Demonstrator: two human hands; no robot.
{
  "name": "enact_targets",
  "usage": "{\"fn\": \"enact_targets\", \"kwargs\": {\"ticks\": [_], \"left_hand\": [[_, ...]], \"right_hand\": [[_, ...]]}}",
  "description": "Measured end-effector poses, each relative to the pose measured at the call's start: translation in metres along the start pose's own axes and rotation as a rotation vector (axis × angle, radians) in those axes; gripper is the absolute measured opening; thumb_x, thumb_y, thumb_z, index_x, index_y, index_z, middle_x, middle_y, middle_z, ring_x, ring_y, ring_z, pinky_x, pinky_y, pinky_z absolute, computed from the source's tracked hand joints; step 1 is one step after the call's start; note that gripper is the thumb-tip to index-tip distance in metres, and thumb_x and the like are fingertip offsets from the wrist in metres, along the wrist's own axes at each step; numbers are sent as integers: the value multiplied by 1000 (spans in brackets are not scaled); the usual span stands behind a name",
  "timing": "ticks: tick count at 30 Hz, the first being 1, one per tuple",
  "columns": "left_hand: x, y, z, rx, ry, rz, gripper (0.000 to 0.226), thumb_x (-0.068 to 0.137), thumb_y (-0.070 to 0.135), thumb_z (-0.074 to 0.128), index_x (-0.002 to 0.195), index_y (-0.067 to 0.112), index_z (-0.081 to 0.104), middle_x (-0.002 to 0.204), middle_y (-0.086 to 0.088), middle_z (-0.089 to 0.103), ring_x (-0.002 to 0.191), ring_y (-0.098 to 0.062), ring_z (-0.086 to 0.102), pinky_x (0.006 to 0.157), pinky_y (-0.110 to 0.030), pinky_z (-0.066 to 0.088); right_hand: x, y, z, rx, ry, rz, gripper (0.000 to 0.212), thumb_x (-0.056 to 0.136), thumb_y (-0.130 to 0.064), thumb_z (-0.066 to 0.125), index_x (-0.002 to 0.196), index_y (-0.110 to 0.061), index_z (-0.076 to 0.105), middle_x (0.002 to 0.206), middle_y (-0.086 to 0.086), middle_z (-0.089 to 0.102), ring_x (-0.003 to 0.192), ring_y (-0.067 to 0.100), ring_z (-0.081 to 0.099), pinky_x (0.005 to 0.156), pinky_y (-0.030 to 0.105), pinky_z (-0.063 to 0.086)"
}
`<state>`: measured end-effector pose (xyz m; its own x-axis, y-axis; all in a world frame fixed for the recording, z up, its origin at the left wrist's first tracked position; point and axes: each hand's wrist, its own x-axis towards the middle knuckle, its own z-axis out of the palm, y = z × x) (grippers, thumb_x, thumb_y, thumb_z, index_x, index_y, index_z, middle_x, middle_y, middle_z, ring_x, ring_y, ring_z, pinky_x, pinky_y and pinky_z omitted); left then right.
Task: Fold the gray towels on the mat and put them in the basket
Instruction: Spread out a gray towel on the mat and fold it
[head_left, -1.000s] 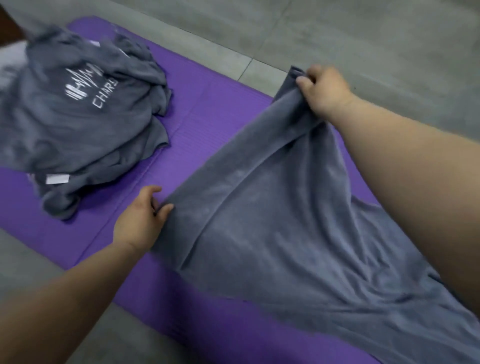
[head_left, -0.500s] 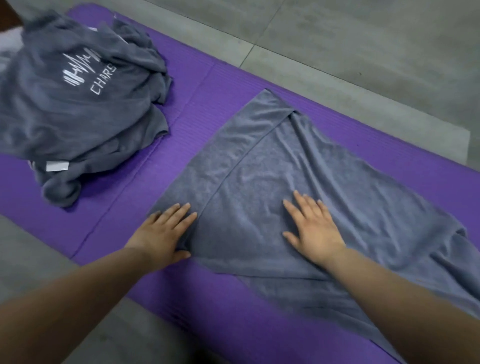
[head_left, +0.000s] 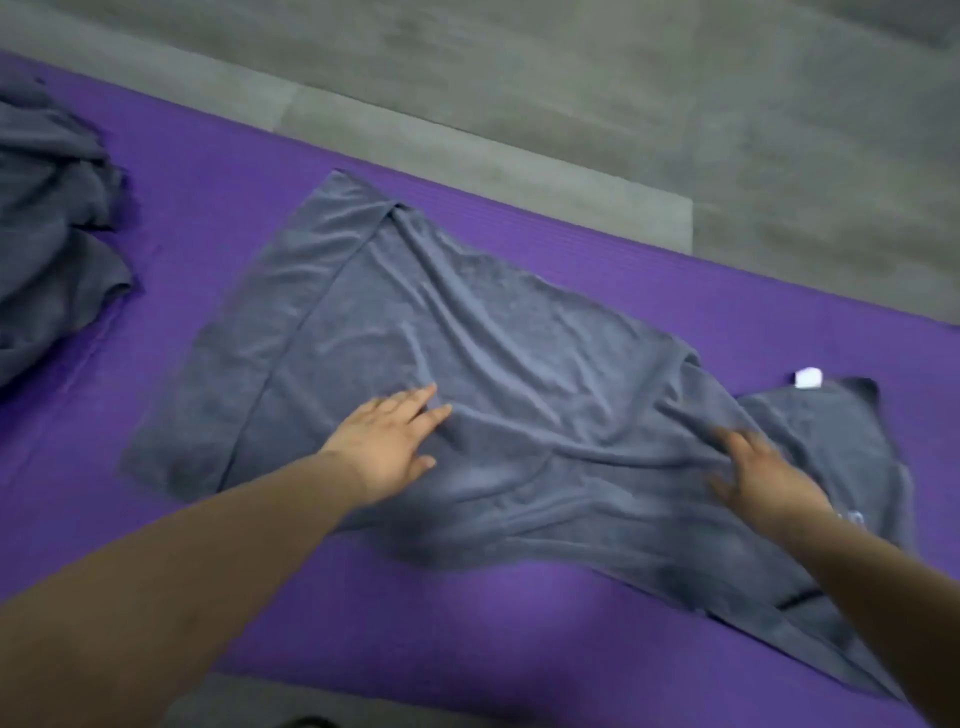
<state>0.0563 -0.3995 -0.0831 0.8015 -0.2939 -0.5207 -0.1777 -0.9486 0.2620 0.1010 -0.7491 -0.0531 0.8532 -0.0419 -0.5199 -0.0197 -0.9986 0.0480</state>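
**Two hands flat on a gray towel spread across a purple mat**

A gray towel (head_left: 467, 364) lay spread on a purple mat (head_left: 519, 649), filling the middle of the view. Its long axis ran on a slant, from a far corner at about 10 o'clock down to a near corner at about 4 o'clock. At the 10 o'clock end a strip of the cloth was doubled over, showing as a straight edge across the towel. The rest was creased, with ridges fanning out between the two hands. A small white tag (head_left: 808, 377) stuck out at the towel's far edge, near 3 o'clock.

The left hand (head_left: 387, 447) rested palm down on the towel just left of centre, fingers straight and together, pointing toward 2 o'clock, gripping nothing. The right hand (head_left: 763, 470) lay on the towel toward 4 o'clock. It was blurred, but its fingers looked spread and flat on the cloth, with a ridge of fabric bunched at the fingertips.

A heap of more gray cloth (head_left: 47, 234) sat on the mat at 9 o'clock, well apart from the towel. Gray floor (head_left: 571, 104) lay beyond the mat at 12 o'clock.
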Motion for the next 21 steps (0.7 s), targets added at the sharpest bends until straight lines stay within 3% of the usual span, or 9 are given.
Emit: {"fn": "enact_targets", "kwargs": {"ticks": [2,5,8,14,18,21], "left_hand": [[7,35,0,50,-113,158,64,94,36,41,146,28,4,156,2,-8,144,-14,6,116,-31,11],[15,67,-2,201,-254,296,62,94,33,40,145,32,5,156,6,-10,144,-11,4,116,-30,11],[37,90,-3,300,-200,306,63,94,37,38,146,30,1,156,4,-7,144,-11,4,116,-26,7],[67,145,6,442,-323,211,64,95,30,39,145,31,-1,156,-1,-11,145,-20,-3,118,-33,10],[65,159,15,477,-297,139,71,94,35,40,144,30,-11,155,-2,-17,145,-19,-6,117,-31,8],[68,162,13,493,-278,76,77,91,40,43,144,29,-12,153,-3,-22,144,-18,-8,117,-32,6]], "right_hand": [[-23,48,11,116,-64,253,62,89,-24,53,143,-12,24,146,18,29,132,37,34,109,43,30],[-56,108,46,266,-149,439,72,84,-17,62,143,-4,22,148,23,26,135,39,29,112,42,26],[-79,146,71,373,-135,567,61,86,-16,59,139,-4,32,143,24,35,132,37,35,105,36,30],[-98,217,99,491,-86,945,58,90,-23,52,139,-5,29,143,23,32,133,37,28,108,39,26],[-79,244,110,771,15,988,67,85,-13,61,140,4,25,131,25,42,124,33,41,106,43,28],[-63,243,120,803,-11,957,62,77,-16,69,125,8,39,120,28,47,113,33,47,98,43,37]]}}
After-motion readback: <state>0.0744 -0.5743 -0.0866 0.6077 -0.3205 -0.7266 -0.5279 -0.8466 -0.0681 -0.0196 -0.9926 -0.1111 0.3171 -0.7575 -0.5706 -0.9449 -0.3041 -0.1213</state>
